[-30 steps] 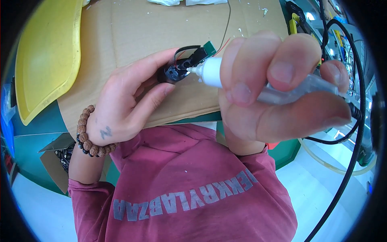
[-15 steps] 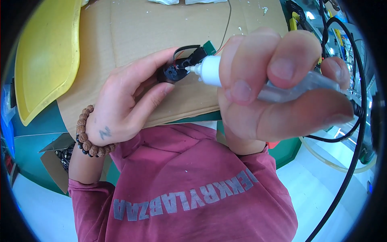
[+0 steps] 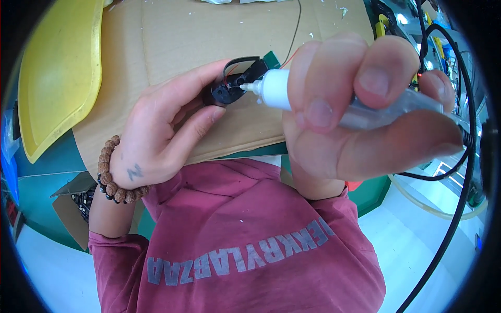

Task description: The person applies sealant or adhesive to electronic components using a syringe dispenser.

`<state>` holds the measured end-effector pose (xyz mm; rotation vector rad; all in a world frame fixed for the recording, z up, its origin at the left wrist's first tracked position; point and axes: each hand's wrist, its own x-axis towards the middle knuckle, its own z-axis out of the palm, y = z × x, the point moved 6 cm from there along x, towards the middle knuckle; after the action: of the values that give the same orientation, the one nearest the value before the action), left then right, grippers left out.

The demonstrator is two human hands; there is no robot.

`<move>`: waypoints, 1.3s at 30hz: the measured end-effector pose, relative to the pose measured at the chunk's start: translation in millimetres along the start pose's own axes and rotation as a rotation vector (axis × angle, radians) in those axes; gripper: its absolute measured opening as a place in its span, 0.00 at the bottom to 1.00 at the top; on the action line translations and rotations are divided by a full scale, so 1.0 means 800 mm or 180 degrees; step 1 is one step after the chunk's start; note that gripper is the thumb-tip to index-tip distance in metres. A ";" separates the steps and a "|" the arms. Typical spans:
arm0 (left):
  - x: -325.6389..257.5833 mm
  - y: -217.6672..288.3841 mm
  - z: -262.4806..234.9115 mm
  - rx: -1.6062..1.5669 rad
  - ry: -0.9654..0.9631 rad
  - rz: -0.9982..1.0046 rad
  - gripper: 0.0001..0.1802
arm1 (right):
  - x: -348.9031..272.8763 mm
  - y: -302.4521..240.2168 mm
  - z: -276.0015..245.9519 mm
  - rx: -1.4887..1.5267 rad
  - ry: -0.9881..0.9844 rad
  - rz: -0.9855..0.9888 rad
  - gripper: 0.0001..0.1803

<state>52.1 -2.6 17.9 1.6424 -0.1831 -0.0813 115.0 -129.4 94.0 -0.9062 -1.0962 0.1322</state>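
The left hand (image 3: 156, 130) pinched a small black plastic part (image 3: 229, 88) with a thin curved black loop between thumb and fingertips, just left of the frame's centre and raised above the sheet of brown corrugated cardboard (image 3: 182, 36) that covered the surface, so that its open face was turned toward the applicator. The right hand (image 3: 365, 115), filling the centre right of the frame, was clenched around a clear soft plastic squeeze tube (image 3: 381, 109) with a white collar and fine white nozzle; the fingers wrapped the barrel so that pressure could be applied, and the nozzle tip touched or nearly touched the black part. The cardboard appeared to serve as a protective layer; pale specks lay on it toward the upper right. A shallow yellow plastic tray (image 3: 57, 73) rested at the upper left, partly on the cardboard and well apart from both hands. A string of brown wooden beads (image 3: 112, 177) circled the left wrist. Black cables (image 3: 459, 172) ran down the right edge of the frame.
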 end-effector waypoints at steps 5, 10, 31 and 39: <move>0.000 0.001 0.001 -0.0023 0.0101 0.0085 0.25 | -0.001 0.001 0.000 0.0017 0.0030 -0.0006 0.24; 0.000 0.007 -0.001 0.0165 -0.0038 -0.0013 0.25 | -0.005 -0.007 -0.004 0.0014 0.0077 -0.0016 0.24; 0.000 0.009 0.000 0.0188 0.0000 0.0077 0.24 | -0.006 -0.002 -0.005 0.0063 0.0230 -0.0031 0.24; 0.000 0.006 0.001 0.0051 0.0049 0.0175 0.24 | -0.010 -0.008 -0.002 0.0085 0.0284 -0.0032 0.24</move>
<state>51.4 -3.3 22.7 1.6525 -0.2176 -0.0253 109.9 -138.7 92.5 -0.8746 -1.0137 0.0970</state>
